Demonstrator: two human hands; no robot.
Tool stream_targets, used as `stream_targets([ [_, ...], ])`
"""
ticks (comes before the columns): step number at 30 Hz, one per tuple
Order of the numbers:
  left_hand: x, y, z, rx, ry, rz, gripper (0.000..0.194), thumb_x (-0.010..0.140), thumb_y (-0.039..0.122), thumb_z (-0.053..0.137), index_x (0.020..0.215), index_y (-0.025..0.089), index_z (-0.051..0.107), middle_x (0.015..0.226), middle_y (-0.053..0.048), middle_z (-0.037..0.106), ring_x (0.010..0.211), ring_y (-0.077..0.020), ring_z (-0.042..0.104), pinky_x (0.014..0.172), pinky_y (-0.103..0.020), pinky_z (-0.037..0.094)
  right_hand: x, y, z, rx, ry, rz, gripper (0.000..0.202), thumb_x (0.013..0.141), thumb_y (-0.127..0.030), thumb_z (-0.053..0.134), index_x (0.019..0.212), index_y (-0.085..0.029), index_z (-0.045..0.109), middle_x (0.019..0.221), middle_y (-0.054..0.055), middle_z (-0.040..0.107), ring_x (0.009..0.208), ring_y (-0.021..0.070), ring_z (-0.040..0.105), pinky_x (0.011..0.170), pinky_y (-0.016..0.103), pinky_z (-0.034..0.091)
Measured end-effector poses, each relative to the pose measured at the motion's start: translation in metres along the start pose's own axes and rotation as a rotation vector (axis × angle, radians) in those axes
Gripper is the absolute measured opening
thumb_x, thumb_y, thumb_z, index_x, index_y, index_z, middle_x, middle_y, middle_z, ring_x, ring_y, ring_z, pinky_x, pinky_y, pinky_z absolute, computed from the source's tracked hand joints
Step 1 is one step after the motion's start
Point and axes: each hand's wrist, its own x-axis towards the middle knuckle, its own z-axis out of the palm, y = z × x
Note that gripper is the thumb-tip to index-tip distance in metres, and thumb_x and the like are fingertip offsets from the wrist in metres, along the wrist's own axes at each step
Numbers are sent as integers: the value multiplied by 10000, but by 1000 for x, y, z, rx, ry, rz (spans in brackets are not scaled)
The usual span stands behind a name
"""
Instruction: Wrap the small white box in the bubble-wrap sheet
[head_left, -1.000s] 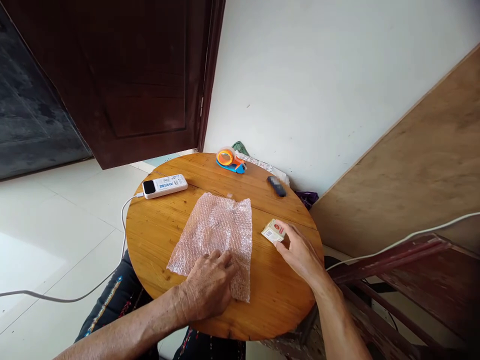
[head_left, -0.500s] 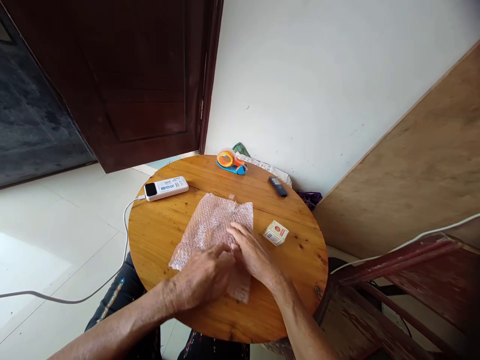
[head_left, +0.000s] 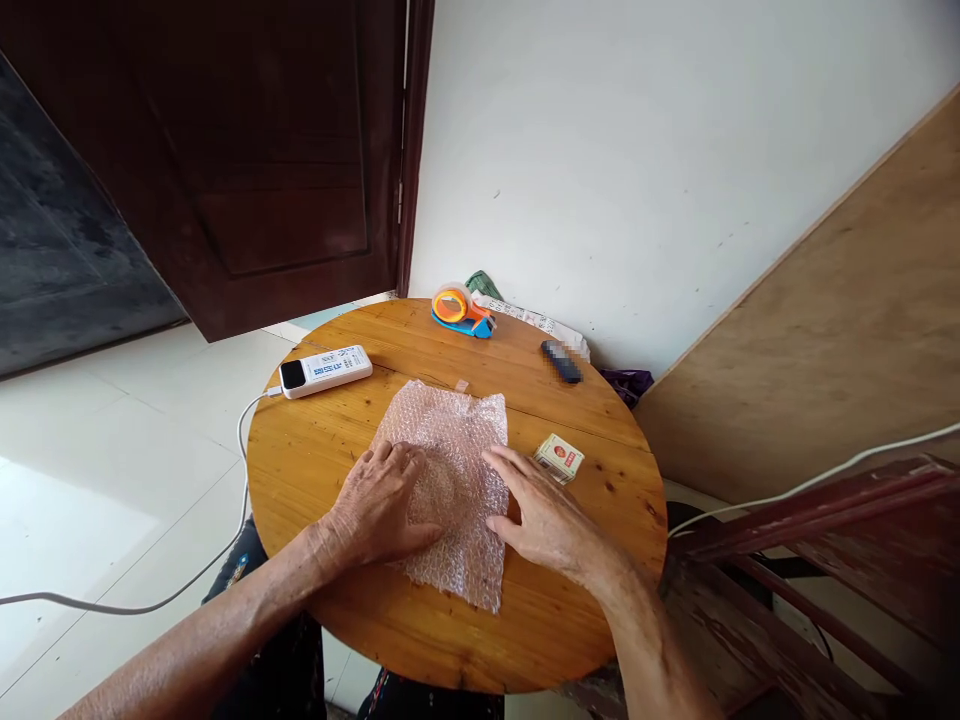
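Note:
A sheet of clear, pinkish bubble wrap (head_left: 454,480) lies spread on the round wooden table (head_left: 315,480). Flat across its left side rests my left hand (head_left: 386,505), fingers extended and thumb apart. My right hand (head_left: 536,510) is at the right edge of the wrap, thumb and fingers spread, with nothing gripped. Just beyond the right hand sits a small cream box with a red mark (head_left: 560,457). Part of the wrap's left side is hidden under my left hand.
At the table's far edge stands an orange and blue tape dispenser (head_left: 461,312). A white power bank (head_left: 326,371) with a cable (head_left: 244,470) lies at the left. A dark, pixelated object (head_left: 561,362) lies far right. A wooden stair-like frame (head_left: 810,540) is beside the table.
My hands have moved apart. The left hand went from a closed pose near the middle to lying flat on the left side; the right shifted to the right edge, uncovering the wrap's centre.

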Motion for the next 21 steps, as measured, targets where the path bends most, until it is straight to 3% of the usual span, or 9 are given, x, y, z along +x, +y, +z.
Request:
stream_targets([
  [4, -2, 1, 3, 13, 50, 39, 641, 704, 467, 762, 1234, 160, 576, 1343, -169, 539, 1199, -373, 491, 1007, -540, 461, -3, -5, -5, -48, -21, 6, 659, 757, -145, 584, 1408, -118, 487, 1456, 178, 504, 1345, 326, 472, 1145, 514, 385],
  [8, -11, 19, 9, -8, 127, 148, 528, 807, 406, 696, 1279, 205, 567, 1443, -148, 473, 1239, -362, 463, 1042, -566, 415, -3, -11, -1, -81, -6, -1, 644, 744, -118, 578, 1384, -99, 507, 1431, 174, 529, 1313, 321, 500, 1127, 490, 409],
  [11, -19, 36, 12, -78, 44, 317, 547, 845, 487, 655, 1323, 245, 544, 1456, -113, 481, 1299, -366, 421, 1079, -601, 359, -6, -13, -3, -73, 52, -30, 603, 771, -134, 584, 1370, -128, 520, 1421, 150, 545, 1306, 297, 510, 1116, 464, 422],
  [14, -24, 45, 13, -134, -24, 378, 607, 858, 587, 604, 1340, 225, 535, 1444, -117, 494, 1307, -358, 423, 1123, -608, 295, -10, -9, -14, -88, 228, -26, 466, 860, -218, 556, 1324, -175, 557, 1379, 127, 585, 1278, 275, 535, 1107, 458, 420],
  [17, -25, 45, 15, -157, -34, 370, 605, 869, 637, 552, 1301, 214, 569, 1437, -129, 497, 1319, -365, 415, 1135, -623, 257, -10, 8, -27, -203, 439, 170, 514, 847, -280, 586, 1337, -134, 537, 1383, 184, 574, 1259, 338, 543, 1053, 511, 431],
  [19, -25, 44, 18, -168, -18, 359, 608, 858, 654, 550, 1274, 213, 587, 1422, -133, 508, 1311, -368, 421, 1134, -629, 248, -9, 24, -33, -246, 433, 388, 532, 807, -285, 611, 1306, -109, 555, 1287, 217, 632, 1164, 375, 603, 948, 513, 481],
  [21, -24, 44, 21, -176, 2, 345, 628, 841, 677, 551, 1257, 210, 600, 1412, -139, 515, 1302, -371, 428, 1134, -632, 242, -10, 35, -37, -199, 354, 538, 427, 803, -308, 605, 1199, -148, 619, 1096, 173, 718, 1017, 356, 670, 839, 469, 514],
])
